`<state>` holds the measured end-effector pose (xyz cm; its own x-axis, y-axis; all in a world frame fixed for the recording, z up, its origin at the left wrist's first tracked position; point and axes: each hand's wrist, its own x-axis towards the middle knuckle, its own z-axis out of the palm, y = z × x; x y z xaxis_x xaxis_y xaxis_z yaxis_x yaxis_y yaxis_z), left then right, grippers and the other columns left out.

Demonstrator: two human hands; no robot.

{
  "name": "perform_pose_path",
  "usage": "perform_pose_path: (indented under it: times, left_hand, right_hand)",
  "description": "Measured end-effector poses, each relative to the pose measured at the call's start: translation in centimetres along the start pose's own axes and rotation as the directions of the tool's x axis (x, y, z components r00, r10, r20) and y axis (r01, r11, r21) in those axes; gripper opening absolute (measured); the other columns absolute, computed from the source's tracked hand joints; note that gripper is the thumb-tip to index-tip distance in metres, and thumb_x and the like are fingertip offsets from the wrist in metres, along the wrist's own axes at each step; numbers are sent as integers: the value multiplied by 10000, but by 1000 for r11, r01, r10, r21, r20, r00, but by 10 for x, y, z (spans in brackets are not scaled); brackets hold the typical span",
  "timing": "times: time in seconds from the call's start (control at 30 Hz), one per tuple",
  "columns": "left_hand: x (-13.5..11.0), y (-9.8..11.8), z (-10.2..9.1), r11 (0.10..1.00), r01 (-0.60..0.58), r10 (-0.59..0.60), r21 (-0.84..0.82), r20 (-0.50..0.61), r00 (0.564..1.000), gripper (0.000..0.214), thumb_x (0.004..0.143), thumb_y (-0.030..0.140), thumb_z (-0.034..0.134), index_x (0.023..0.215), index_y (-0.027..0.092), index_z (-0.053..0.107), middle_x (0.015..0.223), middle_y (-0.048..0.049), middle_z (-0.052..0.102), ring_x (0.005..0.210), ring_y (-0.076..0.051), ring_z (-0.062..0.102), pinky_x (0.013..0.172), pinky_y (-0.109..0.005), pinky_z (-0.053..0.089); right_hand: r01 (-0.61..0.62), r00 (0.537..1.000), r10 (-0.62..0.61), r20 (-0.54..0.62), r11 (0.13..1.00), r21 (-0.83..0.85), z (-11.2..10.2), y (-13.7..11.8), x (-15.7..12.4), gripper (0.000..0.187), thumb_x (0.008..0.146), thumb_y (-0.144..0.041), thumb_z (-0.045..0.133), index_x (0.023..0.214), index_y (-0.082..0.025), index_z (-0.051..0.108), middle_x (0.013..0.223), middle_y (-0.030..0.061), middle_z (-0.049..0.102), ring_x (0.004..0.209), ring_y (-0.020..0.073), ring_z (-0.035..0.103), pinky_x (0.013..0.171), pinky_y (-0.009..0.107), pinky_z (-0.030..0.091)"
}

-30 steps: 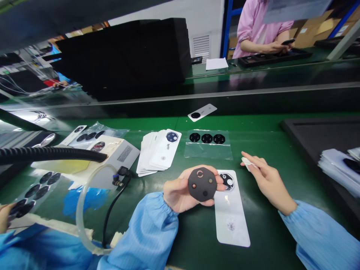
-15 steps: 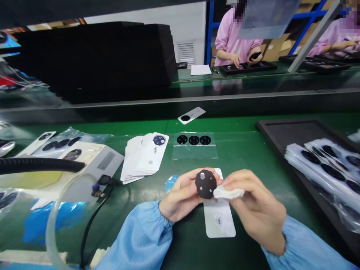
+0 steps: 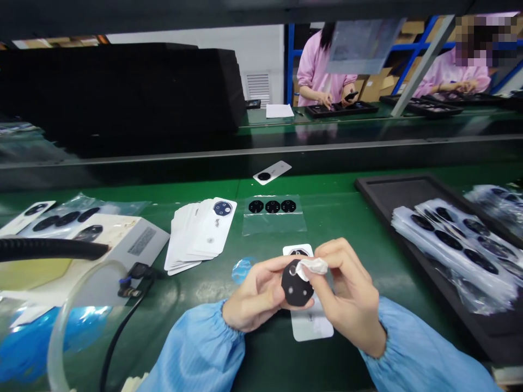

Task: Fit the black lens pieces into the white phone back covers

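Your left hand (image 3: pixel 257 291) grips the dark disc (image 3: pixel 295 288) by its rim between thumb and fingers, at the near middle of the table (image 3: pixel 335 212), while your right hand (image 3: pixel 347 294) pinches a crumpled white cloth (image 3: pixel 312 267) and presses it on the disc's far right part. A second ago your right hand was well apart on the right with the cloth; half a second ago the cloth lay at the disc's near right edge, and it has since moved farther up the face. Below your hands lies a white card (image 3: pixel 304 329), partly covered by them, as it was in both earlier views. A round piece of blue film (image 3: pixel 242 270), out of sight at first, shows just left of the card beside your left hand. Farther off, the plastic bag (image 3: pixel 273 223) with three dark discs and, to its left, the stack of cards (image 3: pixel 196 239) lie as before. Your view has swung right, so the black tray (image 3: pixel 400 188) with its wrapped bundles (image 3: pixel 457 245) shows more fully. Across the far bench, one co-worker (image 3: pixel 312 68), who first had both hands at a phone (image 3: pixel 351 96), now has one hand down at a small tray (image 3: pixel 365 109).
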<state>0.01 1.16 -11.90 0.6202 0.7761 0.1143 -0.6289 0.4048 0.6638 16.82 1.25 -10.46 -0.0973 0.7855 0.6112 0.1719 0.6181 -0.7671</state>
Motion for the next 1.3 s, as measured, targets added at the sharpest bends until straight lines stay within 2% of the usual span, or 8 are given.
perform_pose_path:
  times: [0.23,0.4,0.57,0.73,0.93,1.03,1.17,1.3]
  left_hand:
    - [1,-2,-1,1000,-12,13,14,-63,998,432,836,303,700,1229,134,644,961,-82,647,809,-117,632,717,-186,549]
    - [1,-7,2,998,-11,16,58,-92,996,391,846,261,697,1231,212,654,933,-50,667,775,-94,629,691,-161,524]
    - [-1,-10,1,996,2,1,88,-35,999,416,853,286,687,1259,214,633,1057,-93,688,956,-178,664,816,-252,553]
    - [1,-3,-4,1000,21,-20,5,-96,995,394,873,278,660,1250,168,635,1170,-98,663,1034,-168,645,875,-257,557]
    - [4,-12,-6,999,33,-32,1,-60,998,379,841,275,697,1195,149,656,939,-66,679,842,-123,657,742,-185,546]
    - [3,-16,-7,998,55,-55,5,-14,998,381,845,270,689,1200,137,649,913,-68,678,822,-125,663,750,-200,542]
    - [1,-11,-9,996,85,-85,-24,2,996,423,862,286,657,1249,121,619,1126,-135,662,1054,-210,650,798,-227,556]
    - [3,-5,-9,994,85,-83,-64,27,996,473,853,297,654,1280,104,593,1225,-164,628,1180,-262,596,798,-217,559]
  right_hand:
    - [116,978,-119,171,993,27,-5,-5,3,207,837,-3,582,908,-196,599,854,23,516,854,163,495,735,337,442]
    - [229,957,-219,190,973,-31,-5,-8,4,239,818,42,567,914,-176,599,830,25,530,795,146,486,674,305,432]
    - [107,991,-104,80,993,-39,-8,-7,3,231,833,26,576,939,-177,608,836,19,528,802,138,512,677,296,437]
    - [-1,1000,3,-23,995,97,-18,-6,13,163,857,-45,604,902,-202,603,840,8,534,795,137,523,666,292,435]
    - [79,973,-72,221,997,-20,-11,-7,8,175,854,-35,569,905,-195,619,861,25,512,811,152,499,692,307,446]
    - [57,991,-50,128,997,-50,-9,-5,7,196,855,-13,545,902,-194,605,858,22,505,814,146,505,696,300,444]
    - [-58,997,62,-37,995,86,-18,-2,18,122,861,-89,614,864,-205,576,850,7,504,808,137,520,688,282,449]
    - [-131,985,151,-89,972,196,-31,10,29,64,905,-152,582,879,-204,552,927,27,561,830,140,561,710,281,475]
